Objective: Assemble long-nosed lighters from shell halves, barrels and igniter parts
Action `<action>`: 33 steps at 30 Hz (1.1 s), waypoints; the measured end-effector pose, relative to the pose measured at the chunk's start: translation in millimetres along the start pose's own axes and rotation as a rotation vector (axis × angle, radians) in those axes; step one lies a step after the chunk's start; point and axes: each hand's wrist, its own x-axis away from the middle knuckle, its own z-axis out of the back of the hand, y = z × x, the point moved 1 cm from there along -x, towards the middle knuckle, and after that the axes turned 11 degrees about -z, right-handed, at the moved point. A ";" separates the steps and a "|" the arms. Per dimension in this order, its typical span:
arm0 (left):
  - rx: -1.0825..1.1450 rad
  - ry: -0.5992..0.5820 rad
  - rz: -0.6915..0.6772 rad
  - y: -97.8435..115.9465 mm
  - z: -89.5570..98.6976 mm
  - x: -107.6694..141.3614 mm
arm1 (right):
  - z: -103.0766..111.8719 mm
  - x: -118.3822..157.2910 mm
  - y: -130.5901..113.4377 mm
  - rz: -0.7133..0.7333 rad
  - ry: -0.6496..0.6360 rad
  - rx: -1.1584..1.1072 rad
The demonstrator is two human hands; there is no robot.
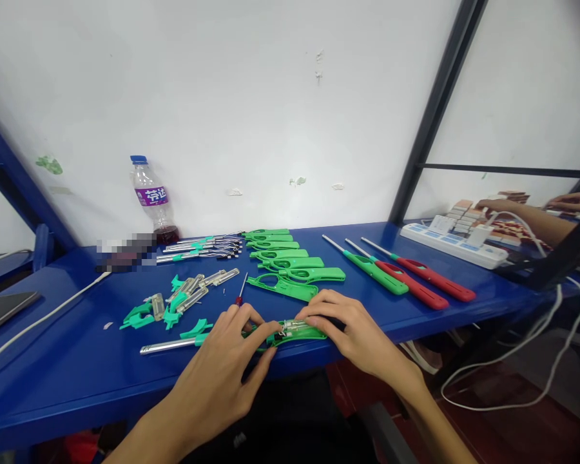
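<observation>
My left hand (227, 354) is closed on the front part of an open green gas lighter (297, 332) near the desk's front edge. Its silver tube (169, 347) points left from under that hand. At the other end, my right hand (352, 328) grips the green handle half, fingertips on the clear fuel tank inside. Something dark, hard to make out, shows under the right fingers. Just beyond my left hand lies a small screwdriver (240, 298). Several green handle shells (309, 274) lie behind, with clear tanks and teal trigger parts (174, 309) to the left.
Silver lighter tubes (198, 248) with wires lie at the back. Red and green assembled lighters (406, 280) are on the right, near a white power strip (454, 245). A bottle (152, 200) stands by the wall. Another person's arm (531, 216) shows beyond the black frame.
</observation>
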 end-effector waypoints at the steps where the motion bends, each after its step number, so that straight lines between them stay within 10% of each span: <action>1: -0.003 0.002 0.003 0.2 -0.4 0.3 | 0.0 0.2 0.2 -0.004 -0.006 0.000; 9: -0.015 0.031 0.026 3.4 -1.6 2.5 | -1.3 1.2 0.0 -0.010 -0.011 -0.042; 18: 0.036 0.134 0.085 1.0 -4.0 11.5 | -8.1 -1.2 14.6 -0.051 0.332 0.037; 33: 0.138 0.339 0.080 -0.5 5.4 13.6 | -3.6 -10.2 17.0 -0.133 0.160 0.157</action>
